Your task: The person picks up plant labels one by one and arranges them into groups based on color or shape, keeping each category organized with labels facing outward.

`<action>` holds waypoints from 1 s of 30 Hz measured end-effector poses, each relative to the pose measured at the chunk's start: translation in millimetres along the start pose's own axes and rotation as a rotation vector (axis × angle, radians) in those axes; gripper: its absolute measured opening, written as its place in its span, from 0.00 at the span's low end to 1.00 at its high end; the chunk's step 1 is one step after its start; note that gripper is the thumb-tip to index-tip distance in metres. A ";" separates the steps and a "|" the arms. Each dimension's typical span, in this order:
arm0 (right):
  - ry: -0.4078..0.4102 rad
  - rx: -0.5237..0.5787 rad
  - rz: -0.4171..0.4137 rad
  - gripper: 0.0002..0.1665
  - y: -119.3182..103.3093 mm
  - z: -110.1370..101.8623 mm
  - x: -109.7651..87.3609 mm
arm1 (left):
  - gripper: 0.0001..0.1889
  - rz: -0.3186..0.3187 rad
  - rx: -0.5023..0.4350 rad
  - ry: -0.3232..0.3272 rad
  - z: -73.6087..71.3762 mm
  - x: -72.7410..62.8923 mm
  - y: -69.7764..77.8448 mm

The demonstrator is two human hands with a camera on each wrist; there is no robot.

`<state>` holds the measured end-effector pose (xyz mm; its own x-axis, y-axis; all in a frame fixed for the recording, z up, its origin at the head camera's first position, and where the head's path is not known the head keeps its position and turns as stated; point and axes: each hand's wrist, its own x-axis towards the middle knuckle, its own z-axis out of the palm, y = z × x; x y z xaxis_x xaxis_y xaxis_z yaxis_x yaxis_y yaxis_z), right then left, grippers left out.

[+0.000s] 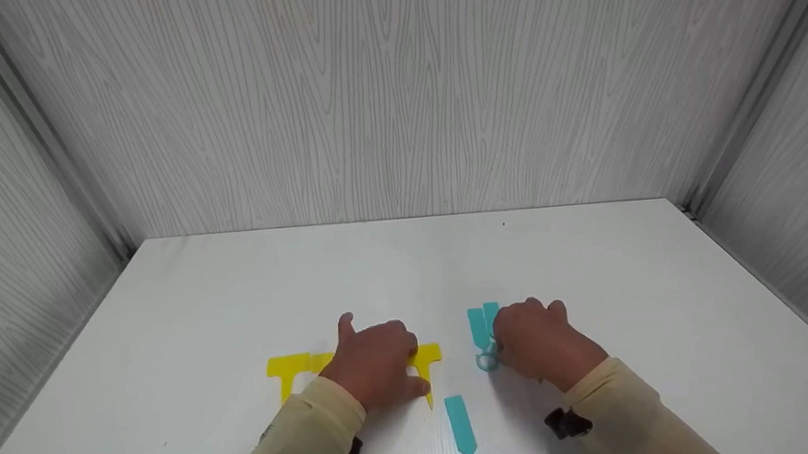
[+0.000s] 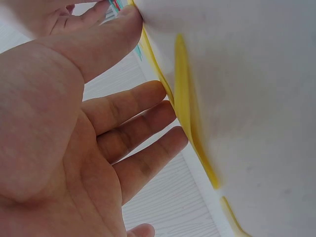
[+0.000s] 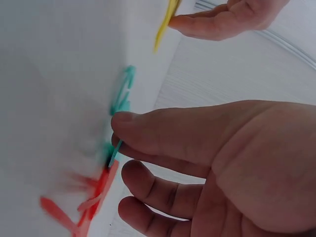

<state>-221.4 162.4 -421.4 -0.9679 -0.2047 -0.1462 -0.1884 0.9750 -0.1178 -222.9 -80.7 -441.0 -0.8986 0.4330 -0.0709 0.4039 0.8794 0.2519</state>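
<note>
Alignment appears partly done: yellow tags (image 1: 289, 363) lie rowed under outspread left hand (image 1: 378, 364), right hand (image 1: 542, 343) pinches one teal tag (image 1: 490, 312) beside a second tag (image 1: 479, 329), and a loose tag (image 1: 461, 425) between both hands seems outstanding.

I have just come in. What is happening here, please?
A person is handling coloured tags at a white table. The left hand touches yellow tags lying in a row, while the right hand pinches a teal tag. Another teal tag lies apart, nearer the person. Red pieces show beside the right hand.
</note>
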 end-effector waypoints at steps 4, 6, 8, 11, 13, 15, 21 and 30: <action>-0.038 0.104 0.029 0.04 6.9 -13.4 -2.1 | 0.25 0.001 -0.006 0.001 -1.1 -1.1 0.3; -0.051 0.135 0.032 0.02 9.7 -20.1 -3.8 | 0.25 0.000 -0.002 0.002 -1.6 -1.8 0.2; -0.056 0.158 0.023 0.02 11.4 -27.0 -6.0 | 0.24 0.000 0.003 0.005 -2.3 -2.3 -0.1; -0.057 0.181 -0.005 0.02 12.9 -36.2 -10.1 | 0.23 0.000 0.004 0.006 -3.1 -2.3 -0.9; -0.056 0.197 -0.015 0.02 13.6 -40.9 -12.2 | 0.23 0.002 0.002 0.005 -3.6 -2.0 -1.5; -0.058 0.206 -0.012 0.03 14.0 -44.7 -14.0 | 0.23 0.004 0.002 0.003 -4.4 -1.9 -1.6; -0.069 0.178 -0.017 0.01 11.0 -53.1 -25.3 | 0.23 -0.006 -0.003 0.003 -3.9 -0.9 0.1; -0.168 0.095 -0.116 0.07 -4.7 -33.7 -59.4 | 0.23 -0.003 -0.006 -0.003 -3.9 -1.4 0.9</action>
<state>-168.6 172.9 -379.1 -0.8978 -0.3344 -0.2865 -0.2728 0.9332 -0.2340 -222.0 -81.2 -436.9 -0.8992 0.4311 -0.0745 0.4003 0.8795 0.2575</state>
